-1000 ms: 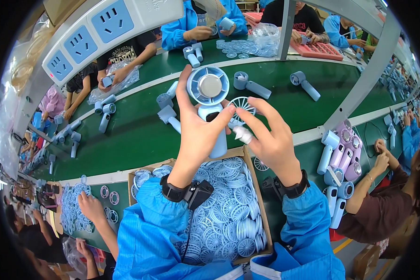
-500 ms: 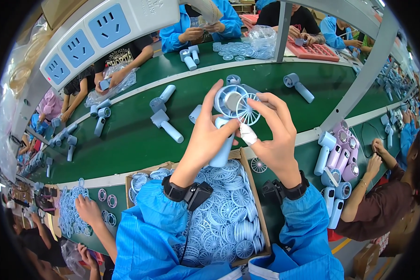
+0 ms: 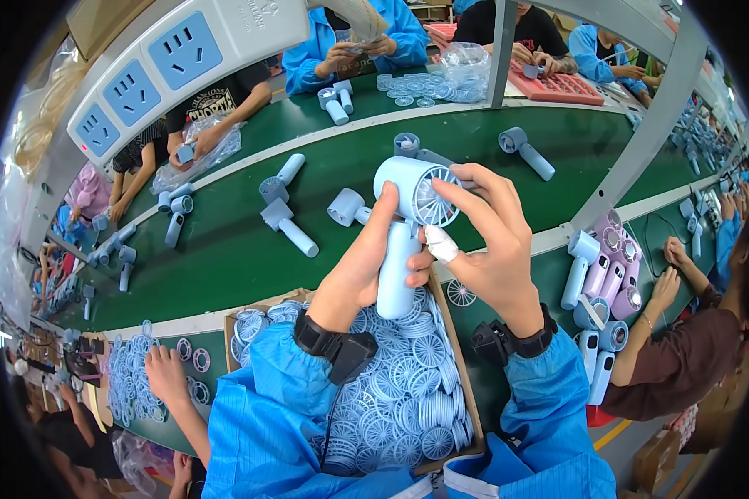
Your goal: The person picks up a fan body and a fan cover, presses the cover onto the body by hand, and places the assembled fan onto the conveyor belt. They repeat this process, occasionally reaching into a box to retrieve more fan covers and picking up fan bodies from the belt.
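Near the centre of my view, just above a box of grilles, I have a light-blue handheld fan [image 3: 399, 249], its handle tilted slightly; my left hand [image 3: 354, 279], on its 8 o'clock side, is closed round the handle, thumb laid along the fan head; my right hand [image 3: 491, 237], at 3 o'clock, has its fingers curled onto a spoked grille [image 3: 434, 204] at the mouth of the head, gripping it against the fan, though I cannot tell whether it is fully seated; a white wrap [image 3: 440, 244] covers my right thumb; at 6 o'clock sits the cardboard box [image 3: 466, 389], heaped with blue grilles [image 3: 383, 407]; a loose grille [image 3: 462, 293] lies just beside it at 5 o'clock; on the green belt [image 3: 225, 258] other fans lie, one [image 3: 290, 227] at 9 o'clock and another [image 3: 526, 153] at 2; purple fans [image 3: 617, 266] are grouped at 3 o'clock; at 8 o'clock a co-worker's hand [image 3: 166, 376] is beside a pile of blue rings [image 3: 131, 378]; a white power strip [image 3: 225, 37] hangs at 10.
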